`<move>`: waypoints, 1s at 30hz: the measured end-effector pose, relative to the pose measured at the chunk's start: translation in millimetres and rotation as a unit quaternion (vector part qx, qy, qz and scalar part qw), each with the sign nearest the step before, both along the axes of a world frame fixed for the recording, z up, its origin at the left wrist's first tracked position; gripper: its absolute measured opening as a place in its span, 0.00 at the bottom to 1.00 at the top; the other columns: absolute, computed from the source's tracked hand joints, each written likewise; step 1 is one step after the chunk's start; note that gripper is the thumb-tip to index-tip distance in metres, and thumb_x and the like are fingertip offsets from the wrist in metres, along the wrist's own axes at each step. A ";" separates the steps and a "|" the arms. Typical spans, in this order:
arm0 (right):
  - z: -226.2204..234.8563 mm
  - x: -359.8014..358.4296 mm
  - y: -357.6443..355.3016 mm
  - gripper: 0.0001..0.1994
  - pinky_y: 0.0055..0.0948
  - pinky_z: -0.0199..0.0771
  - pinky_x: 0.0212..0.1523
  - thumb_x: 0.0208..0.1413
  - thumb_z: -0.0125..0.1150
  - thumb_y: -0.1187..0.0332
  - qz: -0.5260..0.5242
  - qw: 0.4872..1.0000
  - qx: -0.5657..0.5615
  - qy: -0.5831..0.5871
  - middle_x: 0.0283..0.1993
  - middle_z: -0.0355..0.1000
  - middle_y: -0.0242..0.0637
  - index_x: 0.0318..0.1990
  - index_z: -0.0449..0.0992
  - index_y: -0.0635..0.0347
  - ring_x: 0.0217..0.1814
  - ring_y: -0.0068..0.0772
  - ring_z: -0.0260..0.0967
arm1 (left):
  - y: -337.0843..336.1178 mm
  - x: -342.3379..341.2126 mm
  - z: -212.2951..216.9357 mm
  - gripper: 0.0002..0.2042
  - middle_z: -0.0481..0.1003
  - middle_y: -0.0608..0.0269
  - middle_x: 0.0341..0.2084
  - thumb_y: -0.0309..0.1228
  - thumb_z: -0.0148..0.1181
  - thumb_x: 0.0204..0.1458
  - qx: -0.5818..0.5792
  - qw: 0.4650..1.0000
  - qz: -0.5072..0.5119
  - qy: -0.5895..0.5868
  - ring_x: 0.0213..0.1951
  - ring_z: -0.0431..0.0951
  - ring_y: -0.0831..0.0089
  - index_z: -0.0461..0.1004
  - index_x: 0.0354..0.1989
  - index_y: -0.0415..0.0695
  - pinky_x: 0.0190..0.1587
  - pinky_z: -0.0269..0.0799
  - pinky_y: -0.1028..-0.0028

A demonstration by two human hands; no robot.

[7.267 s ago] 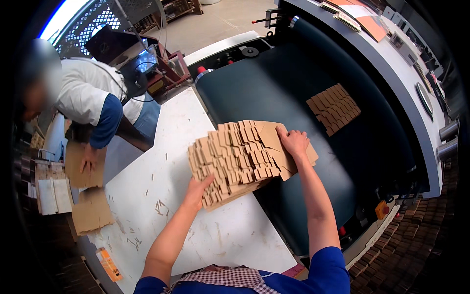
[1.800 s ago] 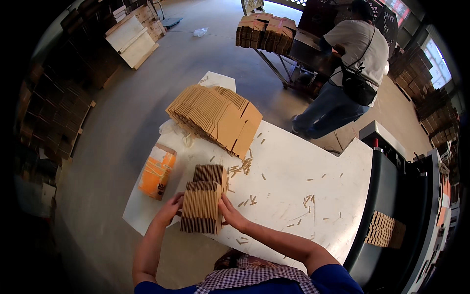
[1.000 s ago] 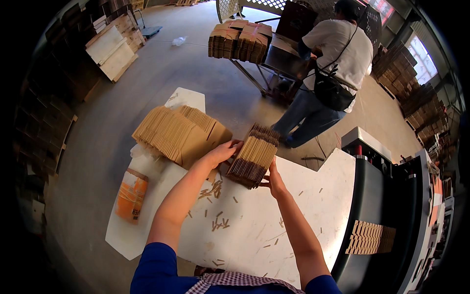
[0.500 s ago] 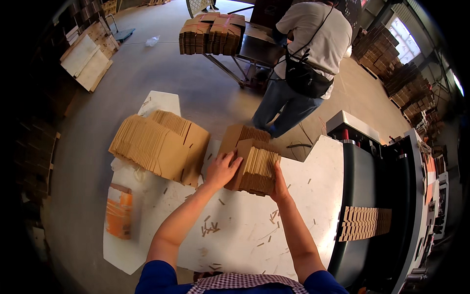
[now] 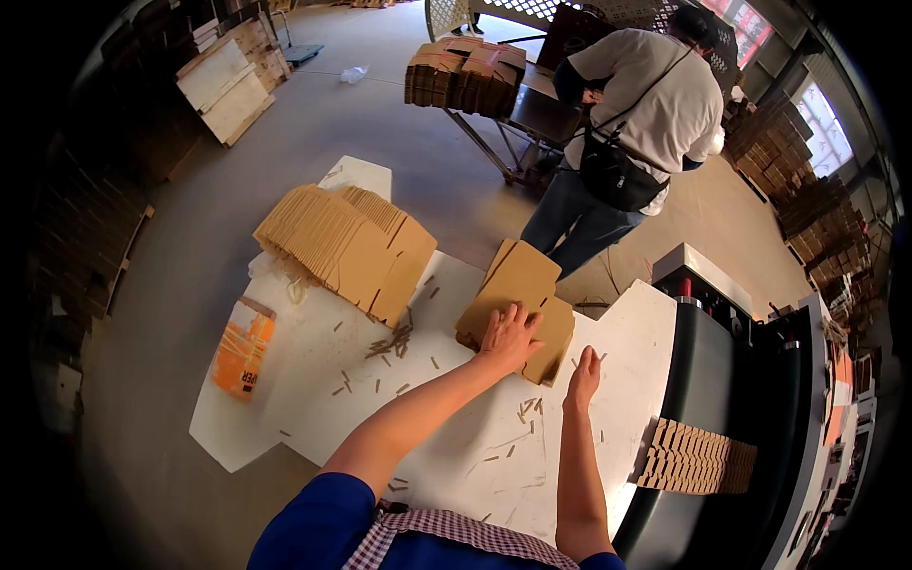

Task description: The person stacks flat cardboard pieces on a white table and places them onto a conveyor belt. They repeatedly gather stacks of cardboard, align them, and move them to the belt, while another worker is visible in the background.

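Note:
My left hand (image 5: 510, 339) lies with its fingers spread on the upper face of a stack of flat brown cardboard blanks (image 5: 521, 274). Just off the stack's right edge, my right hand (image 5: 583, 378) is held upright with its fingers stretched out and nothing in it. To the left, a larger leaning row of cardboard blanks (image 5: 347, 249) rests on the white table (image 5: 446, 432). Small cardboard scraps (image 5: 394, 340) are scattered between the two stacks and nearer to me.
An orange and white package (image 5: 244, 350) lies at the table's left. On the right, a machine's dark belt (image 5: 698, 380) carries overlapping cardboard pieces (image 5: 696, 458). Beyond the table a person (image 5: 646, 114) stands, back turned, beside a stand with bundled cardboard (image 5: 465, 74).
The held stack has tipped over, its broad face now up instead of its edges. My left hand has moved onto that face; my right hand has come off its side. Scraps now lie by the left row.

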State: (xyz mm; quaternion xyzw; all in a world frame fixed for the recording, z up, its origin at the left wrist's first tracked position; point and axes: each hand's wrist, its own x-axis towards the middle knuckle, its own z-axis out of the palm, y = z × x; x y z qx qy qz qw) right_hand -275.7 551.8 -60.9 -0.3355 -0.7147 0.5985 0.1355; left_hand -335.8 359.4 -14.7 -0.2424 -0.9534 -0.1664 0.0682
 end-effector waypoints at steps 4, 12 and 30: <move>79.5 7.5 -77.6 0.24 0.32 0.62 0.64 0.69 0.50 0.56 0.022 0.986 0.029 0.162 0.63 0.66 0.44 0.64 0.64 0.65 0.63 0.35 0.64 | -37.5 19.5 18.2 0.23 0.65 0.52 0.55 0.49 0.58 0.56 0.074 0.997 0.002 0.034 0.57 0.64 0.57 0.74 0.56 0.49 0.52 0.65 0.55; 77.3 22.8 -221.0 0.24 0.31 0.71 0.55 0.67 0.52 0.56 0.308 0.932 -0.186 0.042 0.60 0.69 0.37 0.63 0.68 0.63 0.60 0.30 0.67 | -293.1 -34.7 69.7 0.24 0.71 0.52 0.50 0.40 0.66 0.51 0.184 0.934 0.226 0.208 0.53 0.69 0.53 0.72 0.53 0.39 0.56 0.65 0.56; 25.9 -162.6 -374.8 0.48 0.44 0.80 0.45 0.56 0.31 0.25 0.380 0.904 -0.020 -0.195 0.74 0.52 0.43 0.76 0.40 0.48 0.68 0.48 0.60 | -451.1 -157.5 26.0 0.43 0.65 0.59 0.63 0.56 0.63 0.51 0.419 0.744 0.084 -0.514 0.63 0.64 0.69 0.56 0.70 0.43 0.63 0.59 0.68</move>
